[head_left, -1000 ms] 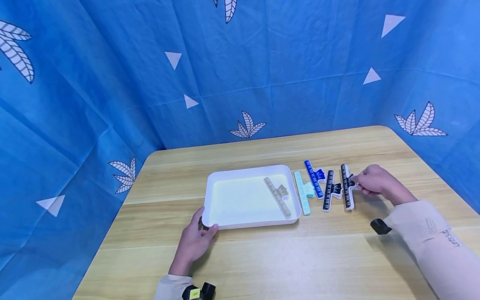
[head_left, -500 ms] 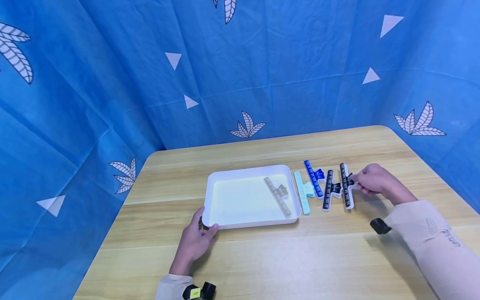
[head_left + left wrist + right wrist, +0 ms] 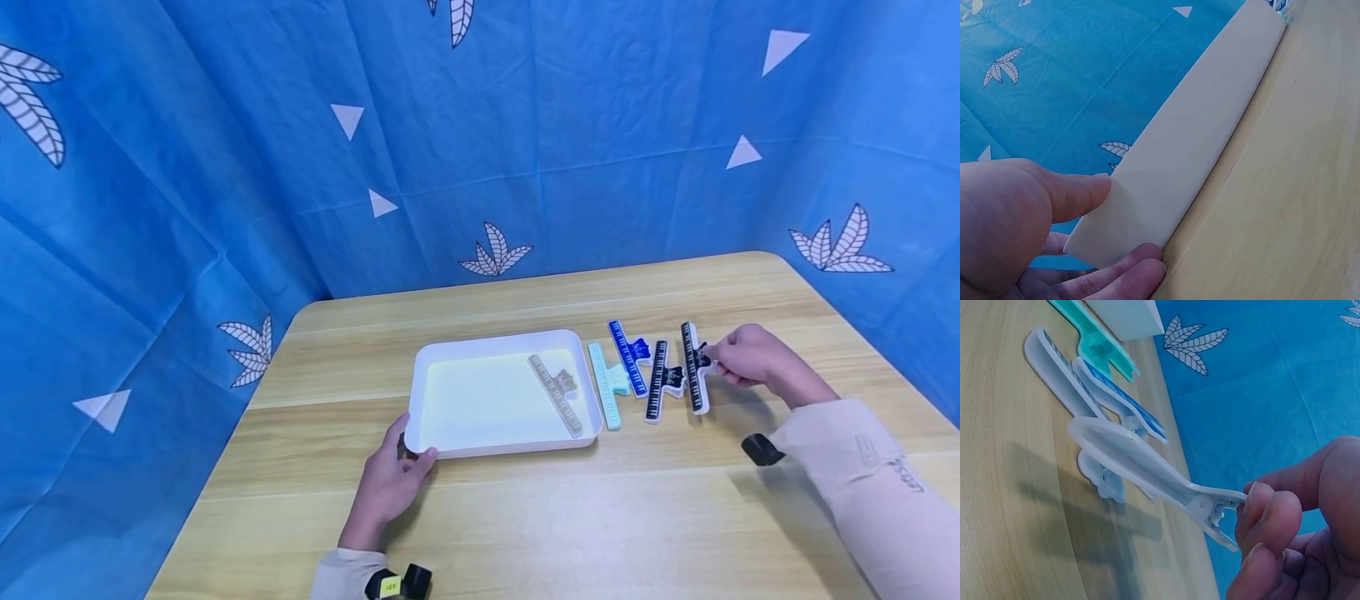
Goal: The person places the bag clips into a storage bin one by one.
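Note:
My left hand (image 3: 390,487) grips the near left corner of a white tray (image 3: 472,400). In the left wrist view the thumb lies against the tray's wall (image 3: 1179,137), while other fingers reach round the corner near the tabletop. My right hand (image 3: 757,358) pinches the handle end of a black-and-white clip (image 3: 694,379) printed with piano keys. Seen from the right wrist, this clip (image 3: 1141,465) is off the table, casting a shadow, its handles at the fingertips. A grey-brown clip (image 3: 555,396) of the same kind lies inside the tray at its right side.
Between tray and right hand lie a mint clip (image 3: 605,387), a blue clip (image 3: 628,358) and another black clip (image 3: 657,383), close together. They rest on a wooden table (image 3: 525,517). A blue patterned curtain (image 3: 600,133) hangs behind the table.
The clip in my right hand has shifted slightly toward the table's far edge and turned a little, showing more of its keyed face. My left hand and the tray stay put.

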`<state>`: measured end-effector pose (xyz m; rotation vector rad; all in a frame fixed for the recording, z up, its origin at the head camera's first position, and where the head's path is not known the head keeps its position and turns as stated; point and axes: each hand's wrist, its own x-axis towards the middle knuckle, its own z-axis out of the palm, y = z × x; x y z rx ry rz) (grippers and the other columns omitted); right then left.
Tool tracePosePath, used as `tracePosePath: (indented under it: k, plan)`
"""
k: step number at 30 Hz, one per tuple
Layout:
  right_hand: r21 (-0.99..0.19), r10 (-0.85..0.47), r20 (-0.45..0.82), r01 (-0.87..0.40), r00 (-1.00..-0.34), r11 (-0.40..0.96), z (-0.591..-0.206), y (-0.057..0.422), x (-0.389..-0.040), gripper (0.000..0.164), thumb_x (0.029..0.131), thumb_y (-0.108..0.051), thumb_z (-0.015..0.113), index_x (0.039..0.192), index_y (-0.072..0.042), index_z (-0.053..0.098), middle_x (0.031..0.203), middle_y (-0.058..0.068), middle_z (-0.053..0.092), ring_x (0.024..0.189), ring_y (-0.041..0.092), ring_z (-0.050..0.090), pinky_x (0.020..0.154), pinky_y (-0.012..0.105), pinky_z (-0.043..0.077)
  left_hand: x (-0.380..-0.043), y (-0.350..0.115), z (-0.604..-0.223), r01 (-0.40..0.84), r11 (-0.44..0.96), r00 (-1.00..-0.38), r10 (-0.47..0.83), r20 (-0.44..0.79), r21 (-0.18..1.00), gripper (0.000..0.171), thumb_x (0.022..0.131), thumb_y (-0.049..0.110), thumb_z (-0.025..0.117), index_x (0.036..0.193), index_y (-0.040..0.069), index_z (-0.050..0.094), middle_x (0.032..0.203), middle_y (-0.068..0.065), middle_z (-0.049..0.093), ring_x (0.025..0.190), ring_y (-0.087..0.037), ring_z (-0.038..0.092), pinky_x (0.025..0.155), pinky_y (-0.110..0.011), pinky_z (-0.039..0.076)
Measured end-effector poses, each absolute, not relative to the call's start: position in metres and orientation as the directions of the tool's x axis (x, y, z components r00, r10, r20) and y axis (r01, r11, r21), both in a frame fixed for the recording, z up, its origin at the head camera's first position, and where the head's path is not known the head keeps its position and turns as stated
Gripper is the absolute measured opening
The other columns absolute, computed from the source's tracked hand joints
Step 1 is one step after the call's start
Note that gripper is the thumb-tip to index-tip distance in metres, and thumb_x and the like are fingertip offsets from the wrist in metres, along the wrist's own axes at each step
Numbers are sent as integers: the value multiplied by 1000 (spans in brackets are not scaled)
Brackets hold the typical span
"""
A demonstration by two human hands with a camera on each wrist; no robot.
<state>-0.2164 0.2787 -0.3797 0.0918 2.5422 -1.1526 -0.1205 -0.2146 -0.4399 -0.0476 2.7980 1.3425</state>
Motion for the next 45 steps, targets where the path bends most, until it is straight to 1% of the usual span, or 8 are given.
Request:
tracePosePath:
  k: [2,7,11,18,23,28,33,45]
  plan:
    - [-719,-84,-336,198,-938,666,-379,279,-216,29,90,-18,47,70,0,56,55,0,51,48,10,46,45,24,40,-121,-214,-440,-43,627,-999,-11,-47,777,73,86,36,61,144,14,22,104,-10,60,68,-8,61,71,-34,42]
    - [-722,-82,-332,197,-940,663,-379,279,-216,28,90,-18,47,71,1,56,56,0,51,48,10,47,45,24,40,-120,-215,-440,-39,628,-999,-8,-44,777,74,86,38,61,144,14,22,116,-14,56,69,-7,62,75,-36,42]
    - [-721,-82,-332,197,-940,665,-379,279,-216,28,90,-18,47,72,1,56,56,0,52,49,10,47,46,25,40,-120,-215,-439,-43,626,-999,-7,-49,779,75,86,38,61,144,13,21,124,-17,51,70,-8,62,74,-36,42]
    - [-717,-82,-330,193,-940,670,-379,279,-216,28,90,-18,47,71,0,57,55,-1,51,48,10,46,45,24,40,-121,-215,-439,-47,623,-998,-6,-55,781,74,86,38,61,144,14,21,130,-19,46,71,-9,62,73,-36,43]
    - [-718,-83,-327,191,-941,670,-378,278,-215,28,90,-18,47,71,1,57,55,0,51,48,10,46,45,24,39,-121,-216,-439,-46,629,-999,-8,-52,776,74,86,38,61,144,14,21,127,-18,49,71,-8,62,75,-37,42]
    - [-725,-79,-335,203,-939,658,-378,277,-215,28,90,-18,47,74,2,57,57,0,52,48,9,47,46,24,41,-121,-215,-438,-48,623,-999,-8,-54,781,74,86,37,61,144,14,22,120,-16,54,71,-9,62,73,-36,43]
    - [-727,-74,-340,212,-938,653,-379,277,-213,27,90,-18,47,76,3,57,58,0,53,49,9,47,47,24,41,-119,-216,-438,-48,624,-998,-7,-56,780,74,86,37,62,144,13,22,126,-19,49,73,-9,62,72,-35,43]
    - [-733,-81,-334,205,-939,649,-382,276,-213,27,91,-19,47,80,4,56,60,1,53,51,10,47,47,24,41,-121,-214,-439,-37,644,-999,-12,-38,764,72,86,35,62,144,14,23,110,-13,58,71,-9,61,68,-33,43]
